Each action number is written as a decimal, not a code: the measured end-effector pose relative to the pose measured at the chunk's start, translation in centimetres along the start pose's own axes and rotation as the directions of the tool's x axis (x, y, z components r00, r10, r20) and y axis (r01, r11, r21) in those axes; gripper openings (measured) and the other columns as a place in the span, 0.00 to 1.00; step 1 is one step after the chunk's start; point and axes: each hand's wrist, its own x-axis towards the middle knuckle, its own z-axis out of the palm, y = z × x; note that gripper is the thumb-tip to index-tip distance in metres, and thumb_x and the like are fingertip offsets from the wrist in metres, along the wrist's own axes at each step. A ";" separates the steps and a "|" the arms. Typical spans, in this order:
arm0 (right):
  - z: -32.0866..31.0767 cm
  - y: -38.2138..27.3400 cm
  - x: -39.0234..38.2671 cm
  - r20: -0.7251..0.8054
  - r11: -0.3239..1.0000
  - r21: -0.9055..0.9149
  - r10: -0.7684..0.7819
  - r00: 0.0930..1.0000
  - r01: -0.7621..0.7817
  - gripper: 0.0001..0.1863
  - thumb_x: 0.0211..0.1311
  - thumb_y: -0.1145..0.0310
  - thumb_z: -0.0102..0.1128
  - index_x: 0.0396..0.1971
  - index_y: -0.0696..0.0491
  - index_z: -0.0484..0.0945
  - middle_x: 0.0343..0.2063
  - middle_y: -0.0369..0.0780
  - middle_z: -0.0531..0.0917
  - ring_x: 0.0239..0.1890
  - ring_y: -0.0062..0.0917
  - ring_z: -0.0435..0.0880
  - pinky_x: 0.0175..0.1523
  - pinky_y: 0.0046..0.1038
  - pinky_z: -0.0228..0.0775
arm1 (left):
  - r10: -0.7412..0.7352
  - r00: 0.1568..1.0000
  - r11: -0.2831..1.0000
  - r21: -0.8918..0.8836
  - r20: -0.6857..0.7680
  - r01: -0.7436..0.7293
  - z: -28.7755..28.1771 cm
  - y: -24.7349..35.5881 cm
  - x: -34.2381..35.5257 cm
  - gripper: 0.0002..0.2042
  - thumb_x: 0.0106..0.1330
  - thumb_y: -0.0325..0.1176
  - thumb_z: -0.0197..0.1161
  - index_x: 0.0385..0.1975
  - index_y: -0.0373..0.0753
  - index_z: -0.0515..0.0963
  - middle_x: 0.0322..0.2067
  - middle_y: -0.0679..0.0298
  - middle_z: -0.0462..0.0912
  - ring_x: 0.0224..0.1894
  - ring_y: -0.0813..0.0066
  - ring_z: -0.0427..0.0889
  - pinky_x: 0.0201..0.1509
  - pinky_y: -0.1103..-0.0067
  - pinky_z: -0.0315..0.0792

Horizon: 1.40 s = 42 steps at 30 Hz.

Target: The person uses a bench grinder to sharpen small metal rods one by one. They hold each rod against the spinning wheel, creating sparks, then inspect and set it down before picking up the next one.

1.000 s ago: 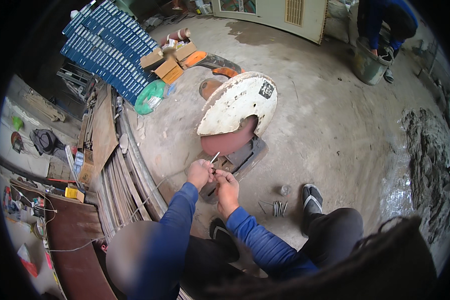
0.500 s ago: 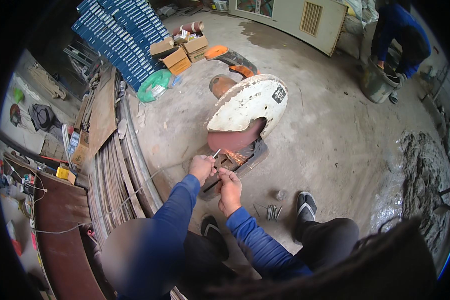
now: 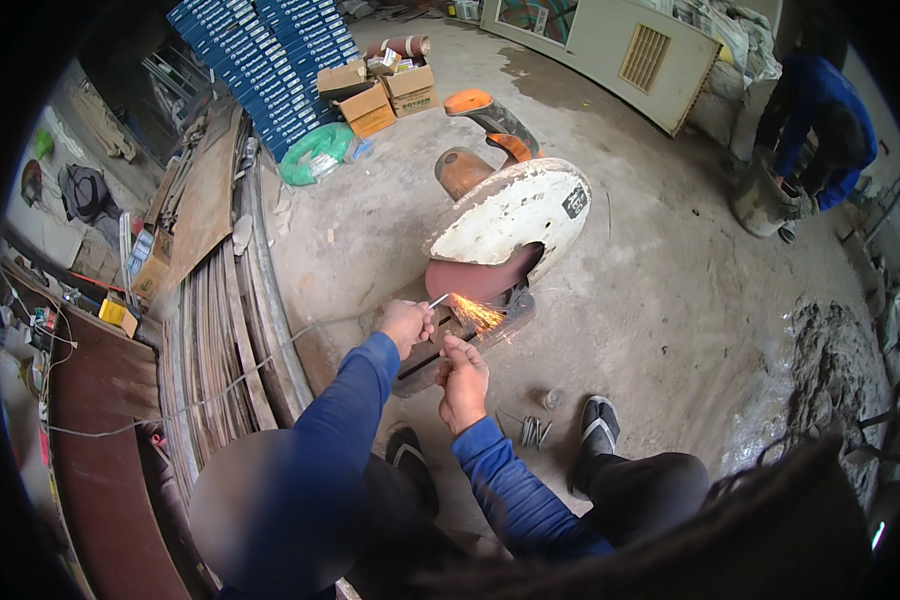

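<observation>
A cut-off saw stands on the floor before me, with a worn white guard (image 3: 515,215) over its reddish-brown abrasive disc (image 3: 470,278). My left hand (image 3: 406,326) is closed on a thin metal rod (image 3: 438,300) whose tip touches the disc. Bright orange sparks (image 3: 478,314) spray from that contact, over the saw's base (image 3: 505,325). Just right of and nearer than it, my right hand (image 3: 464,385) is pinched together beside the base. Whatever its fingertips may hold is too small to make out.
Several short metal rods (image 3: 535,432) and a small clear cup (image 3: 551,400) lie near my right foot. Long strips (image 3: 205,350) line the left side. Blue stacked boxes (image 3: 270,70) and open cartons (image 3: 368,108) stand behind. Another person (image 3: 820,125) bends over a bucket (image 3: 760,200) at far right.
The spark spray has grown bigger and brighter. My left hand still presses the rod at the disc, and my right hand sits slightly farther from it. The whole view has shifted a little.
</observation>
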 end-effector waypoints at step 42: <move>1.0 -0.5 -0.1 -0.046 1.000 0.027 -0.012 0.999 0.013 0.07 0.67 0.71 0.54 0.40 0.56 0.79 0.27 0.33 0.78 0.16 0.13 0.68 0.21 0.19 0.60 | 0.017 0.967 0.988 -0.152 0.253 0.022 -0.6 0.2 -2.9 0.10 0.75 0.33 0.51 0.43 0.32 0.76 0.30 0.66 0.76 0.30 0.79 0.76 0.37 0.82 0.76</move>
